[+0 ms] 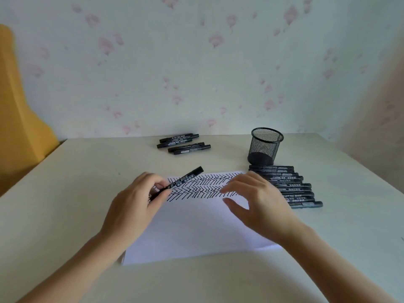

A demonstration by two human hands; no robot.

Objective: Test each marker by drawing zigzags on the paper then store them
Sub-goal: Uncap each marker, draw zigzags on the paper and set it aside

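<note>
A white sheet of paper (192,228) lies in the middle of the table, its far part covered with rows of black zigzags (203,185). My left hand (133,206) pinches a black marker (185,177) that slants up to the right over the paper's far left corner. My right hand (255,204) hovers over the paper's right side with fingers spread and relaxed, holding nothing. A row of several black markers (290,185) lies just right of the paper, partly behind my right hand. Another group of several black markers (183,143) lies further back.
A black mesh pen cup (264,145) stands upright behind the right-hand row of markers. The pale table (65,193) meets a flowered wall at the back. A yellow chair back (19,119) stands at the left edge.
</note>
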